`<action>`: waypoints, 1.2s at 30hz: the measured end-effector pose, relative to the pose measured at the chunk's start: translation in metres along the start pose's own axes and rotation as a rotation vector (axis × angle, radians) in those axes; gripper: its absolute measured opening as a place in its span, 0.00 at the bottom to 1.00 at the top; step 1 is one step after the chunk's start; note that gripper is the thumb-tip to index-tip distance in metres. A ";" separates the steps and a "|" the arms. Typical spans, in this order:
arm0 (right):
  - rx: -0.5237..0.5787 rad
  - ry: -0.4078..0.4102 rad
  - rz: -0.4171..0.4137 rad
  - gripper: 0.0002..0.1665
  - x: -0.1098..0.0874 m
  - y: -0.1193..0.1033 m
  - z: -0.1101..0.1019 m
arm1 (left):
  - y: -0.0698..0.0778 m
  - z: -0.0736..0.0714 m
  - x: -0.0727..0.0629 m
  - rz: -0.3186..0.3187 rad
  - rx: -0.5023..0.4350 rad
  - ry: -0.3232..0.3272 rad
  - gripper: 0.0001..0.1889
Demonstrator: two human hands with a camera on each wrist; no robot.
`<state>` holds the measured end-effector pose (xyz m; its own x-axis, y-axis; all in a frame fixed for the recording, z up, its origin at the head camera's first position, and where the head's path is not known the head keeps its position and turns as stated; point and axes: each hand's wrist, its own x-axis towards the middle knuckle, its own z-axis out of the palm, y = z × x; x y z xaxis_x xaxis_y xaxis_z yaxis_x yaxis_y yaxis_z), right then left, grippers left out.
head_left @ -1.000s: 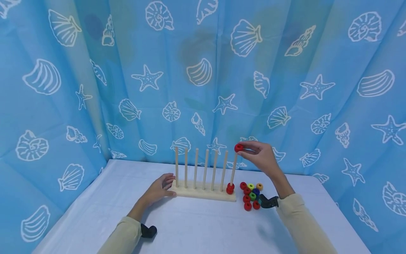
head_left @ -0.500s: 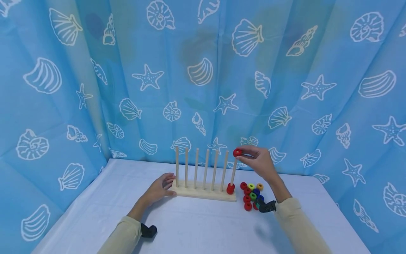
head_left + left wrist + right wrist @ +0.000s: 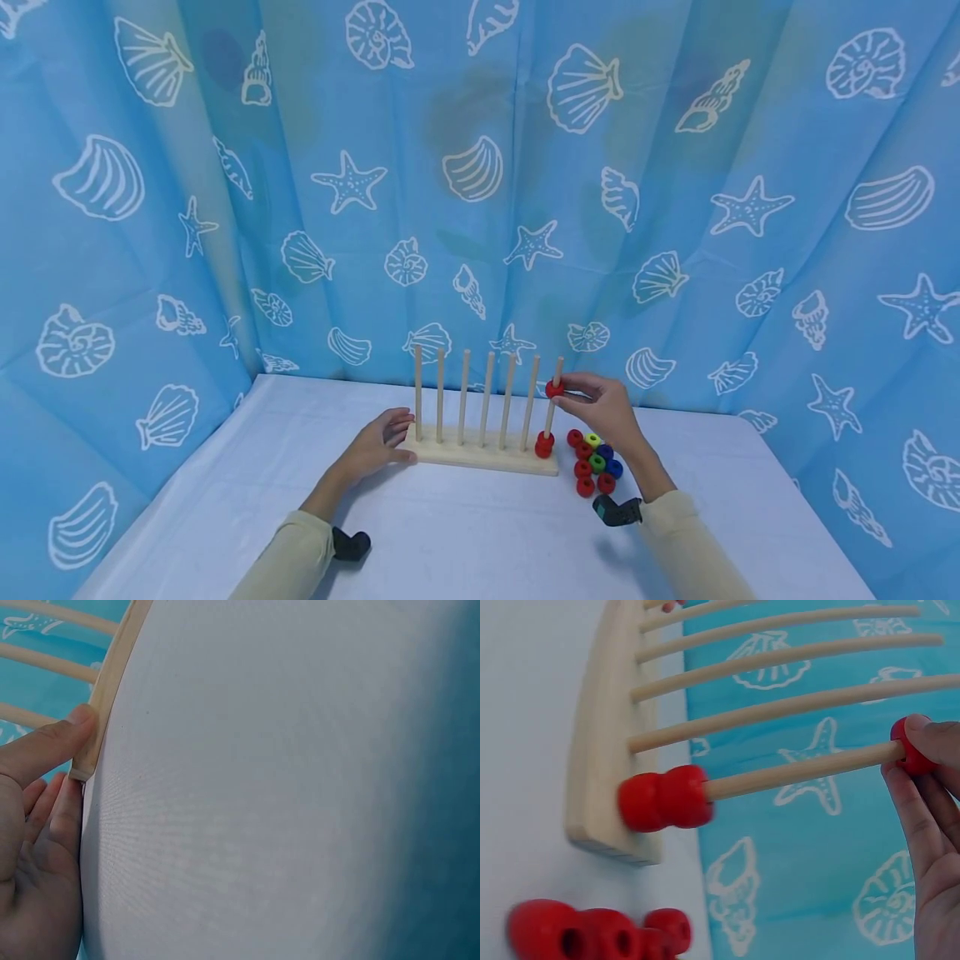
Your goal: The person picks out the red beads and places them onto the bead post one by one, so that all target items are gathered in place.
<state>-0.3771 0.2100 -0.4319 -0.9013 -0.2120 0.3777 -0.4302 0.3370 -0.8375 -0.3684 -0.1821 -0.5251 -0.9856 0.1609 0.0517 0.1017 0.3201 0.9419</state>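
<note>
A wooden peg rack (image 3: 480, 457) with a row of upright pegs stands on the table. At its left end my left hand (image 3: 377, 447) grips the base, thumb (image 3: 56, 742) along the front edge and fingers behind. My right hand (image 3: 603, 408) pinches a red bead (image 3: 554, 389) between thumb and fingers. That bead is threaded on the rightmost peg (image 3: 802, 772), part way down from its top. Two red beads (image 3: 665, 799) sit stacked at the foot of the same peg. The other pegs carry no beads.
To the right of the rack lies a loose group of beads: several red (image 3: 583, 468), a green one (image 3: 597, 462), a yellow one (image 3: 592, 439) and blue ones (image 3: 614, 468). A white cloth (image 3: 450, 533) covers the table. Behind hangs a blue shell-print curtain (image 3: 480, 208).
My right hand has lowered the red bead from the tip of the rightmost peg to part way down it. My left hand stays at the rack's left end.
</note>
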 end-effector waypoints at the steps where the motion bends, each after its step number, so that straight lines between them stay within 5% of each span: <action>1: 0.003 -0.001 0.009 0.24 -0.001 0.003 0.001 | 0.000 0.000 0.000 -0.002 -0.001 0.001 0.47; 21: -0.021 -0.003 0.140 0.26 -0.021 0.042 0.020 | -0.004 0.001 0.001 -0.014 0.011 0.025 0.45; 36: -0.087 0.023 0.218 0.26 -0.028 0.048 0.028 | -0.005 0.001 0.003 -0.012 0.009 0.021 0.46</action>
<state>-0.3714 0.2066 -0.4939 -0.9739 -0.1051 0.2012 -0.2270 0.4503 -0.8635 -0.3712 -0.1823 -0.5299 -0.9894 0.1377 0.0471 0.0907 0.3303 0.9395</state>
